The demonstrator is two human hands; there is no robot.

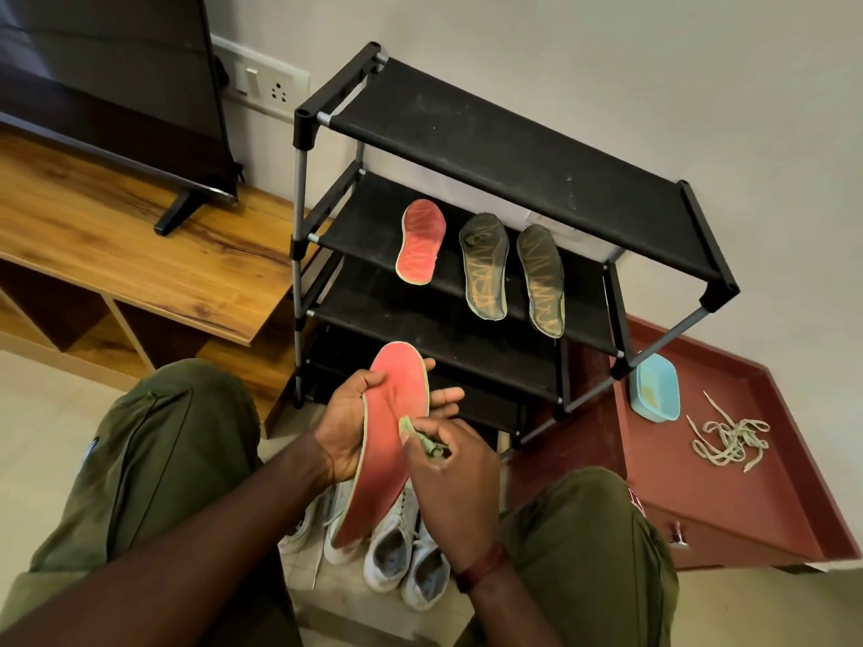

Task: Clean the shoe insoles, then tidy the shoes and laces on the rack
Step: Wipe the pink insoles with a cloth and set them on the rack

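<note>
My left hand (pixel 348 424) grips a red insole (pixel 385 452) by its edge, holding it up in front of the black shoe rack (pixel 513 147). My right hand (pixel 455 478) pinches a small green brush (pixel 422 438) with its head on the insole's surface. Another red insole (pixel 420 242) and two dark worn insoles (pixel 483 268) (pixel 541 280) lie on the rack's second shelf. Pale sneakers (pixel 404 553) stand on the floor between my knees. Loose pale laces (pixel 731 438) lie in a heap on a maroon panel (pixel 747 506).
A light blue tub (pixel 654 387) sits on the maroon panel beside the rack's right leg. A wooden TV unit (pixel 140 254) with a television (pixel 116 86) stands left of the rack. A wall socket (pixel 266 84) is behind it.
</note>
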